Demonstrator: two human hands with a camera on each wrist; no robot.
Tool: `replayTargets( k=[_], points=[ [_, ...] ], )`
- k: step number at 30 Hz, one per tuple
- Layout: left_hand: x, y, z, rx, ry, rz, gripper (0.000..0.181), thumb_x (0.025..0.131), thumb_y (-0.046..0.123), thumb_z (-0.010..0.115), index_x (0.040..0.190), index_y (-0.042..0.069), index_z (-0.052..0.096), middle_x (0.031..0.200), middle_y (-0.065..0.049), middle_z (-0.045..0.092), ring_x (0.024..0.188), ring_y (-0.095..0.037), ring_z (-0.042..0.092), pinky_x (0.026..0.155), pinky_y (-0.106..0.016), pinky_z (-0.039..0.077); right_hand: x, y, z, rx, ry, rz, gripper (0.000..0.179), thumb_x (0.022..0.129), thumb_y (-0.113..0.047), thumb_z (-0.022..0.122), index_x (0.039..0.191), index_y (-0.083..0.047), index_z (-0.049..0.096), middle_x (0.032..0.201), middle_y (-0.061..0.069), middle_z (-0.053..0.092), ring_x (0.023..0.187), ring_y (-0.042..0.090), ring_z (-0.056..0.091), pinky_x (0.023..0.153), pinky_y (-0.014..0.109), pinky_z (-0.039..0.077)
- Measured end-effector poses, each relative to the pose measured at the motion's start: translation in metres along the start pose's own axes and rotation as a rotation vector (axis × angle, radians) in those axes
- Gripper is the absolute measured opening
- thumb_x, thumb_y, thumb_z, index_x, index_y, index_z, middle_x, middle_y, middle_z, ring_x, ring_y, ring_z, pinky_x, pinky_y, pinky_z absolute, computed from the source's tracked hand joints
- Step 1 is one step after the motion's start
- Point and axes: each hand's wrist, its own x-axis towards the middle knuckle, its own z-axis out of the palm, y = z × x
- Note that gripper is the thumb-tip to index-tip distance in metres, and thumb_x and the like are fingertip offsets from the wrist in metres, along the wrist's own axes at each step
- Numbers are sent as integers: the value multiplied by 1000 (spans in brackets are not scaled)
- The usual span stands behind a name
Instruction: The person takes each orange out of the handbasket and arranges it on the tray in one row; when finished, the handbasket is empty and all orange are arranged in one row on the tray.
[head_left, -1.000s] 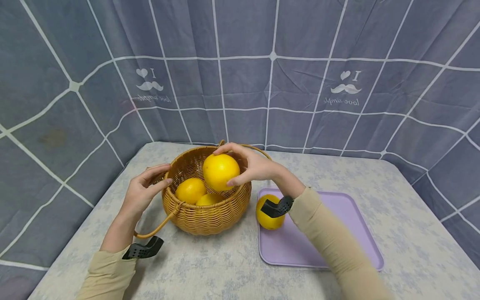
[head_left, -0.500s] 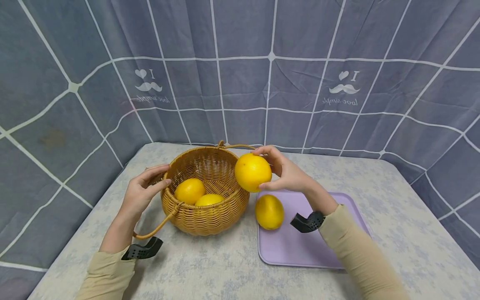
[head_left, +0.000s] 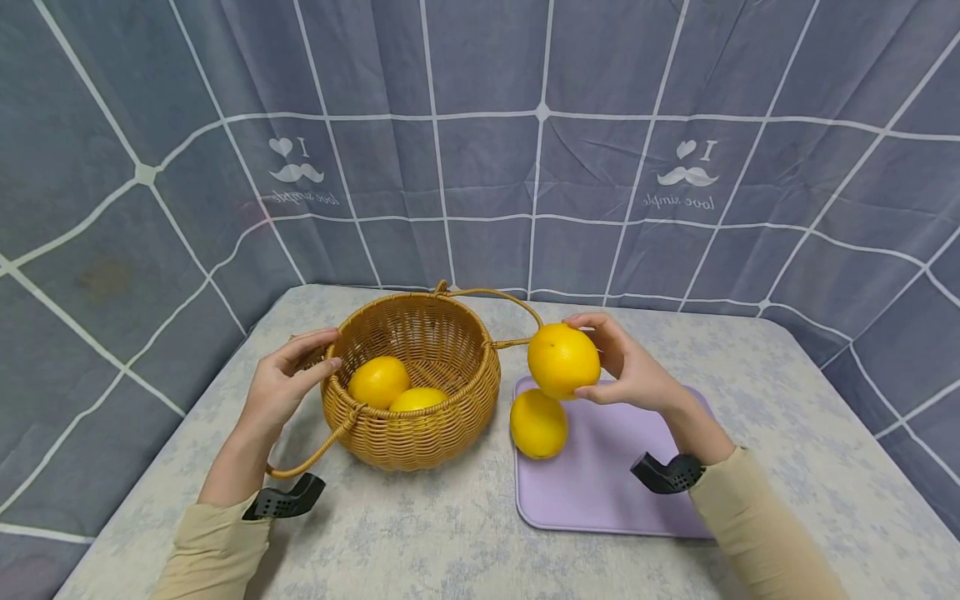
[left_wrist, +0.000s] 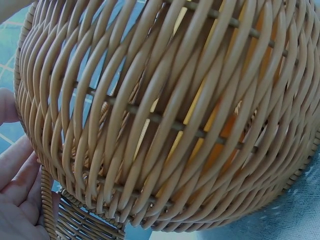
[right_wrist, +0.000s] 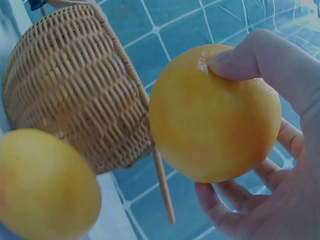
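Observation:
My right hand (head_left: 633, 367) holds an orange (head_left: 562, 361) between thumb and fingers, above the far left part of a lilac tray (head_left: 615, 483). In the right wrist view the thumb presses the held orange (right_wrist: 212, 115) near its top, with fingers curled around the other side. Another orange (head_left: 538, 423) rests at the tray's left edge. Left of the tray stands a wicker basket (head_left: 420, 437), where two oranges (head_left: 378, 382) show inside. My left hand (head_left: 281, 392) grips the basket's left rim. The left wrist view is mostly filled by the woven wall (left_wrist: 165, 120).
One basket handle (head_left: 307, 458) hangs toward the front left. The other handle (head_left: 517, 300) sticks out to the right, its tip close to the held orange. A patterned cloth (head_left: 420, 533) covers the table, and a blue-grey checked curtain (head_left: 487, 167) rises behind it.
My right hand has carried the orange from inside the basket's opening, out over the right rim, to above the tray. The right handle shows again. My left hand has stayed at the rim.

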Motion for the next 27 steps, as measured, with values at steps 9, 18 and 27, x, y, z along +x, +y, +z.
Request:
replayTargets(
  k=[9, 18, 27],
  points=[
    [0, 0, 0, -4, -1, 2, 43, 90, 17, 65, 128, 0, 56, 128, 5, 50, 113, -3, 47, 90, -10, 42, -27, 10, -6, 3, 26, 15, 73, 70, 17, 66, 132, 7, 30, 132, 13, 37, 110, 21, 49, 92, 25, 47],
    [1, -1, -1, 0, 4, 9, 42, 90, 16, 65, 128, -1, 56, 126, 7, 52, 113, -3, 47, 91, -10, 41, -54, 22, -8, 11, 57, 93, 72, 73, 17, 66, 133, 5, 28, 132, 12, 37, 108, 18, 50, 91, 23, 48],
    [1, -2, -1, -11, 1, 10, 42, 90, 16, 65, 128, 0, 56, 127, 6, 51, 114, -3, 47, 91, -10, 41, -74, 35, -7, 16, 81, 156, 71, 74, 13, 68, 133, 3, 29, 133, 11, 34, 108, 15, 50, 91, 21, 47]
  ],
)
